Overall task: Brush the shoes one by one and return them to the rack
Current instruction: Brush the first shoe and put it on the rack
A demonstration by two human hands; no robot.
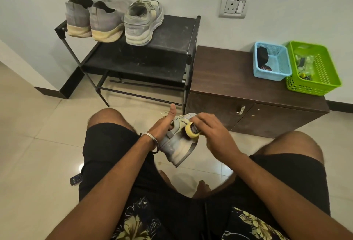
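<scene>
One grey sneaker (176,140) is gripped from inside by the left hand (163,125) (thumb raised) above the floor; the right hand (212,134) clasps a brush (192,130) against it. Brushing is underway; next, set it on the rack's (172,29) top-shelf right end beside three shoes (114,20).

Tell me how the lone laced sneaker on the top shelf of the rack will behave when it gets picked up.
The laced sneaker probably keeps its shape: its chunky sole and padded heel look stiff. It likely feels light for its bulk, given the foam-like sole. Its loose laces stick up and may dangle or snag on the rack.
</scene>
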